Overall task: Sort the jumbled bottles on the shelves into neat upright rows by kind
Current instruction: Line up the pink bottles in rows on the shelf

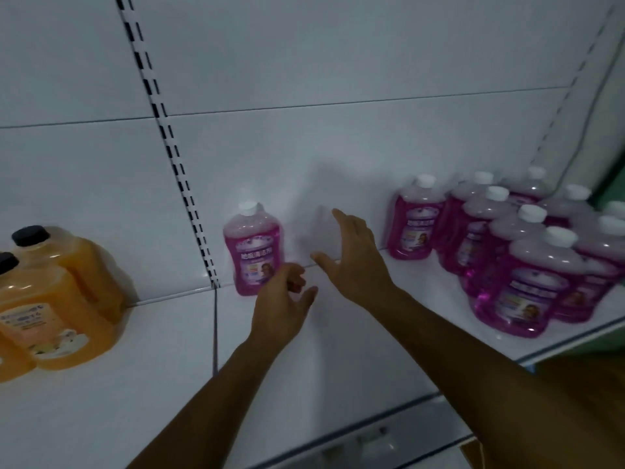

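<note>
Bottles, shelf stock, entered left to right. Orange jugs (57, 299) with black caps: I count two in clear view at the far left of the shelf (355, 367), upright and touching, with a sliver of a possible third cut off by the frame edge; I cannot confirm it. Single pink bottle (253, 248), white cap: one, upright against the back panel just right of the slotted upright (182, 184). Left hand (280, 302): grip loosely curled, holding nothing, just beside that bottle's base. Right hand (355, 258): fingers spread apart, empty, hovering over bare shelf between the lone bottle and the cluster. Pink bottle cluster (507, 252) at the right: I count about ten white caps, upright but bunched unevenly; the rightmost are cut off, so the figure is approximate. Risks, as I judge them: my left hand is close enough to knock the lone bottle over if it swings carelessly; reaching into the packed cluster could topple neighbours in a chain; the front bottles stand near the shelf lip and might be pushed off; dim light and blur could spoil my count.
</note>
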